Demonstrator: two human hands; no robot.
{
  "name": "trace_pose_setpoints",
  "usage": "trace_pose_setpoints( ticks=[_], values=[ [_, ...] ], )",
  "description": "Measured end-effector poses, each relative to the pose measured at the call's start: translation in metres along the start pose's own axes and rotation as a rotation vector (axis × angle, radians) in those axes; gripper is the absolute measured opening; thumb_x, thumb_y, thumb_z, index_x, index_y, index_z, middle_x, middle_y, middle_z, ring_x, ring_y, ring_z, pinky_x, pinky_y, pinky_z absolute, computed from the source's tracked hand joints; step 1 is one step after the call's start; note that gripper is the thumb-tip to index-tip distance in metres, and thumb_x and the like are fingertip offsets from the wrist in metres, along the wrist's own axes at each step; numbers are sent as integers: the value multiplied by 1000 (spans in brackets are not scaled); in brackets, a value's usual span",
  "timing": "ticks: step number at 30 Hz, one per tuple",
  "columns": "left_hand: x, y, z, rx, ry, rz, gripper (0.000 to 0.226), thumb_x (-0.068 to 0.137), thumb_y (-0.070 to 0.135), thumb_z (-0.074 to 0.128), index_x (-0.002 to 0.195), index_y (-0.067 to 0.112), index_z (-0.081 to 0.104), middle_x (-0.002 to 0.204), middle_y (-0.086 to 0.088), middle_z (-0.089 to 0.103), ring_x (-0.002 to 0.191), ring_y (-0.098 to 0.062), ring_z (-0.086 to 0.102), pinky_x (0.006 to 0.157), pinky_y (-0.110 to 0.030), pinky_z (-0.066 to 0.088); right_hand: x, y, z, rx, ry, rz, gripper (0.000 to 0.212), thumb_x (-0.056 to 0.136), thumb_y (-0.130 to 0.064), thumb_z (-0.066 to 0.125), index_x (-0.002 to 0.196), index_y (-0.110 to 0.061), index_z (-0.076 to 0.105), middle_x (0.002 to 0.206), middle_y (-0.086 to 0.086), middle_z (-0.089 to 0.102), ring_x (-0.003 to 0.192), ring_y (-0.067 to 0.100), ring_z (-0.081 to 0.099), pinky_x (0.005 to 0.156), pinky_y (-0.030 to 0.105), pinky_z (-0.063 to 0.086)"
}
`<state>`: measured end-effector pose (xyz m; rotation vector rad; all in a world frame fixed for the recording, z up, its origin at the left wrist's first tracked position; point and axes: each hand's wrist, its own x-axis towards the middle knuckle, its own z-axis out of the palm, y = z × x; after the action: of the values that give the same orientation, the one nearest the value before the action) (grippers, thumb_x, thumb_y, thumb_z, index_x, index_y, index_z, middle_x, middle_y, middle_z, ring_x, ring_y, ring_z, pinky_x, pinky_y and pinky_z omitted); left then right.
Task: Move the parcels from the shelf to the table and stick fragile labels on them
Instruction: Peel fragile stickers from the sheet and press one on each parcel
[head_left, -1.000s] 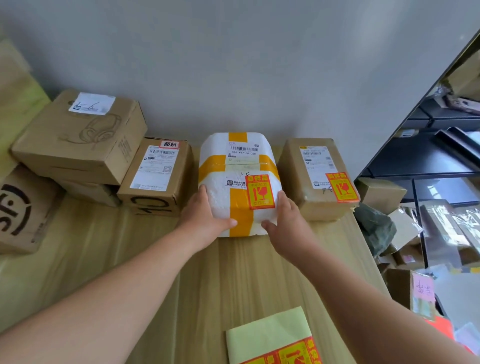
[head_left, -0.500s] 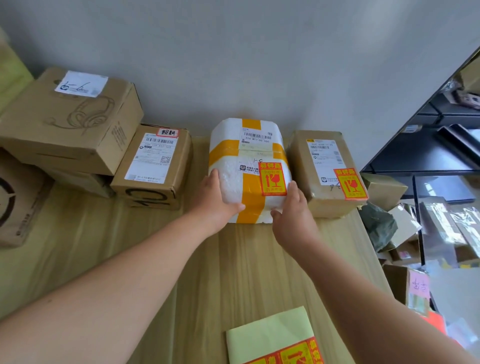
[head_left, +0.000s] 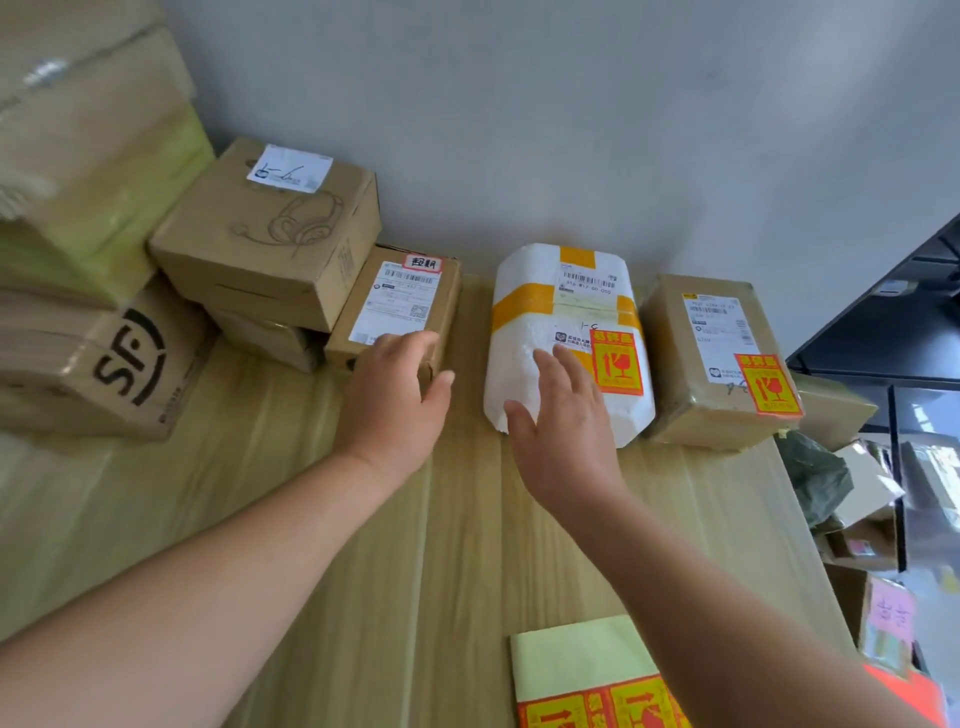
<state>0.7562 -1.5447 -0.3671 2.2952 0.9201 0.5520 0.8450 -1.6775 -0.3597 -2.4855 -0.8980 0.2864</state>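
Note:
A white foam parcel (head_left: 540, 291) with yellow tape and an orange fragile label (head_left: 618, 364) lies at the back of the wooden table (head_left: 363, 545). To its right lies a brown parcel (head_left: 696, 374) that also bears a fragile label (head_left: 769, 385). Left of the foam parcel stands a small cardboard box (head_left: 400, 306) with a white shipping slip. My left hand (head_left: 395, 400) rests open on that box's near corner. My right hand (head_left: 566, 431) hovers open over the foam parcel's near left end. A sheet of fragile labels (head_left: 587, 680) lies at the table's near edge.
A headphone-print box (head_left: 270, 234) sits on another carton at the back left, beside an SF-marked carton (head_left: 119, 369) and taller stacked boxes (head_left: 78, 135). Black shelving (head_left: 893, 322) and loose parcels (head_left: 852, 499) crowd the floor to the right.
Both hands have let go of the white foam parcel and shifted left. My left hand now touches the small cardboard box. My view has swung left.

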Motion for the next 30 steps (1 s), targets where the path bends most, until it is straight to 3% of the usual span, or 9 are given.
trace_pose_setpoints(
  ticks=[5, 9, 14, 16, 18, 20, 23, 27, 30],
  values=[
    [2, -39, -24, 55, 65, -164, 44, 88, 22, 61, 130, 12, 52, 124, -10, 53, 117, -26, 50, 98, -35, 40, 2, -31, 21, 11, -61, -86, 58, 100, -34, 46, 151, -14, 28, 159, 4, 22, 145, 21, 19, 117, 30, 14],
    [12, -55, -29, 10, 49, -393, 57, 91, 30, 58, 142, 14, 38, 138, -8, 45, 127, -26, 44, 100, -36, 37, 14, -50, 40, 130, -109, -88, 57, 100, -36, 44, 150, -14, 29, 155, 1, 28, 142, 19, 28, 113, 30, 24],
    [28, -69, -28, -173, -54, -586, 66, 95, 35, 52, 150, 18, 21, 153, -5, 32, 137, -26, 35, 106, -38, 32, 46, -58, 65, 233, -156, 34, 43, 98, -38, 45, 136, -17, 42, 138, 1, 49, 124, 21, 49, 92, 33, 42],
    [31, -73, -25, -296, -106, -606, 57, 96, 31, 51, 147, 21, 29, 148, -2, 40, 133, -23, 41, 101, -33, 34, 55, -58, 72, 306, -194, 90, 38, 97, -37, 47, 131, -18, 45, 133, -1, 53, 117, 19, 53, 86, 32, 45],
    [33, -79, -18, -365, -149, -581, 35, 96, 28, 51, 130, 27, 47, 132, 4, 55, 115, -18, 54, 90, -28, 39, 59, -57, 77, 346, -224, 100, 38, 97, -36, 47, 132, -21, 44, 133, -3, 54, 116, 18, 55, 85, 31, 45],
    [32, -81, -14, -382, -186, -545, 25, 94, 28, 52, 119, 30, 53, 117, 8, 62, 103, -13, 57, 83, -28, 41, 59, -57, 78, 352, -238, 111, 44, 97, -37, 47, 137, -20, 39, 136, -3, 52, 118, 19, 54, 88, 34, 47],
    [29, -78, -12, -426, -226, -527, 36, 93, 29, 53, 129, 28, 51, 121, 9, 60, 109, -13, 56, 88, -30, 42, 54, -53, 76, 350, -218, 137, 44, 97, -36, 48, 136, -19, 38, 135, -1, 52, 114, 20, 55, 89, 38, 49],
    [16, -73, -12, -418, -267, -531, 46, 89, 35, 53, 134, 27, 47, 127, 8, 58, 114, -14, 55, 100, -36, 43, 40, -49, 69, 357, -183, 135, 39, 96, -33, 50, 132, -19, 42, 130, -1, 54, 112, 19, 56, 86, 33, 47],
    [2, -71, -16, -382, -287, -526, 53, 84, 40, 53, 135, 29, 45, 127, 8, 58, 113, -15, 56, 99, -38, 45, 22, -47, 64, 340, -183, 136, 40, 96, -32, 50, 133, -19, 42, 130, -1, 54, 112, 20, 56, 88, 34, 48]
  ],
)
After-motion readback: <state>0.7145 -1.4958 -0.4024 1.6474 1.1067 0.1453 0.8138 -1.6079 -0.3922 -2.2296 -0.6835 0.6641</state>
